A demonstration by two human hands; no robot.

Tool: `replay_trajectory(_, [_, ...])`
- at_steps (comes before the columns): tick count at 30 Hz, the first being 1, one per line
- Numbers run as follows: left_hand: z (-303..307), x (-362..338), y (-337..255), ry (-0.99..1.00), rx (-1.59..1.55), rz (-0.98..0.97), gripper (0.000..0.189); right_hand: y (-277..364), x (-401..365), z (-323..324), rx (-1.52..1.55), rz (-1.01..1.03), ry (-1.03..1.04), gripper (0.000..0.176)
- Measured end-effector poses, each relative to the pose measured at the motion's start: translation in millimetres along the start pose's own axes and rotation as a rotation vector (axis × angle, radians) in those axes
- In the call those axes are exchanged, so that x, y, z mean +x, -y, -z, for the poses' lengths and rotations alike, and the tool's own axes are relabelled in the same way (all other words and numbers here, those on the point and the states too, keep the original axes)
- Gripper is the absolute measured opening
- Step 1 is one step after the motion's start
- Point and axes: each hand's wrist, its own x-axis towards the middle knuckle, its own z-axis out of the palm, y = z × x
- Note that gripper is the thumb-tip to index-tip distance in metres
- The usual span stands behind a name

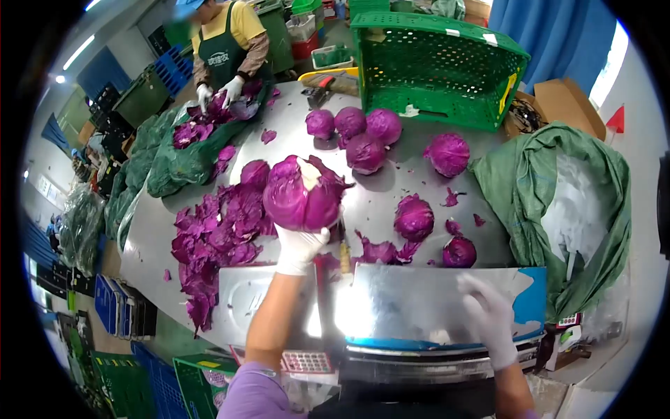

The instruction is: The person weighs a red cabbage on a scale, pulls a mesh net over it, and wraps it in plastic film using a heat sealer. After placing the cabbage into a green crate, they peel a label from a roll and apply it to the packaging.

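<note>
Since the cabbage (300, 199) seemed heavy, stiff and slick, with easily torn outer leaves, it was best gripped from beneath, where it was clamped above the table (286, 148) by the left hand's fingers (307, 241), the empty right hand (490, 318) being held with fingers loosely apart.

Purple cabbages (448, 155) are standing out against a silver-grey worktop (279, 140).
The held cabbage (296, 202) is showing magenta-purple with paler veins and a creamy stem (309, 174); the loose leaves (216, 227) are looking darker purple. The left glove (300, 248) and right glove (488, 318) are showing white, the sleeve (255, 394) lilac. The crate (433, 24) is showing green with a yellow handle (508, 93), the sack (502, 188) duller green, the apron (220, 57) dark green with pale lettering.
</note>
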Motion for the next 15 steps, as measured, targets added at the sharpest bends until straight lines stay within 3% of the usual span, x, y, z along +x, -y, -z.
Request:
replay_trajectory(2, [-15.7, -34.3, 22.2, -0.119, -0.172, -0.085, 0.061, 24.5, 22.7, -32.1, 0.028, 0.153, 0.098, 0.058])
replay_trajectory(3, [-40.5, -51.4, 33.4, -0.091, -0.063, -0.023, 0.058, 39.4, 32.8, -46.1, 0.014, 0.252, 0.119, 0.066])
replay_trajectory(4, [-24.3, -63.9, 41.7, -0.022, 0.077, -0.047, 0.054, 48.3, 38.8, -62.5, 0.07, 0.312, 0.112, 0.074])
replay_trajectory(6, [-67.0, -91.8, 63.7, -0.108, 0.664, -0.124, 0.05, 85.0, 44.0, -80.2, 0.069, 0.347, 0.167, 0.083])
replay_trajectory(7, [-76.1, -98.1, 68.0, -0.004, 1.33, -0.33, 0.05, 86.3, 46.5, -91.5, 0.031, 0.38, 0.177, 0.083])
replay_trajectory(8, [-85.7, -103.6, 71.2, 0.124, 1.989, -0.544, 0.05, 94.3, 44.8, -97.1, 0.076, 0.417, 0.224, 0.071])
replay_trajectory(9, [-111.0, -110.8, 75.6, 0.113, 2.058, -0.725, 0.046, 96.7, 43.1, -102.3, 0.178, 0.408, 0.301, 0.061])
replay_trajectory(10, [-106.5, -123.3, 78.1, 0.112, 2.057, -0.719, 0.046, 95.2, 43.1, -107.4, 0.28, 0.4, 0.379, 0.051])
replay_trajectory(12, [-109.6, -146.4, 83.1, -0.428, 1.129, -0.122, 0.041, 103.5, 45.5, -106.2, 0.307, 0.615, 0.355, 0.025])
replay_trajectory(13, [-113.9, -157.5, 81.3, -0.272, 1.287, -0.072, 0.038, 110.6, 38.1, -101.4, 0.504, 0.297, 0.43, 0.018])
replay_trajectory(14, [-111.4, -165.1, 80.0, -0.278, 1.286, -0.074, 0.038, 129.4, 29.9, -92.9, 0.69, -0.031, 0.495, 0.012])
replay_trajectory(15, [-103.1, -171.9, 77.9, -0.292, 1.404, -0.132, 0.04, 143.0, 30.7, -80.8, 0.877, -0.011, 0.448, 0.011])
